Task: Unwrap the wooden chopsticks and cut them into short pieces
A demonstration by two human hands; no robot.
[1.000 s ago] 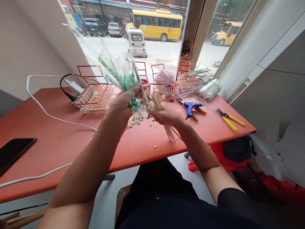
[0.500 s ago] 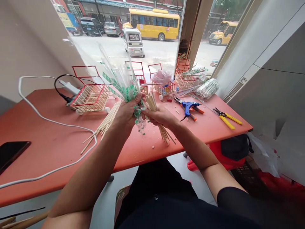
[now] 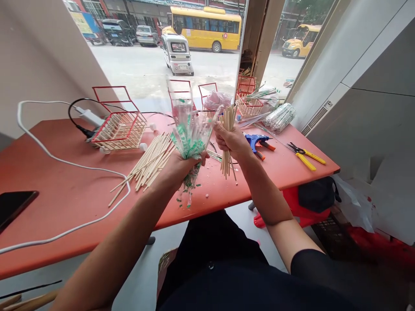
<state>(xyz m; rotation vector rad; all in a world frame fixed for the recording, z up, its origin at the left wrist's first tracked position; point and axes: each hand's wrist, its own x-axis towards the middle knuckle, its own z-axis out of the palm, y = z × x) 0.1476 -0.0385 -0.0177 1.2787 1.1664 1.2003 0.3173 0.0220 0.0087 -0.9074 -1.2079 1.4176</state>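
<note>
Gripping a messy clump of clear green-printed wrappers (image 3: 189, 140) dead center of the frame, with the left hand (image 3: 183, 166) closed around the lower part. Also holding a bundle of thin wooden sticks (image 3: 228, 166) just right of center, nearly upright, wrapped up in a fully curled right hand (image 3: 231, 140). Seeing more loose sticks (image 3: 152, 162) left of center on the orange-red table (image 3: 81, 185), near a little red-trimmed basket (image 3: 119, 131), plus a blue glue gun (image 3: 256, 138) and yellow-handled pliers (image 3: 305, 161) toward the right
</note>
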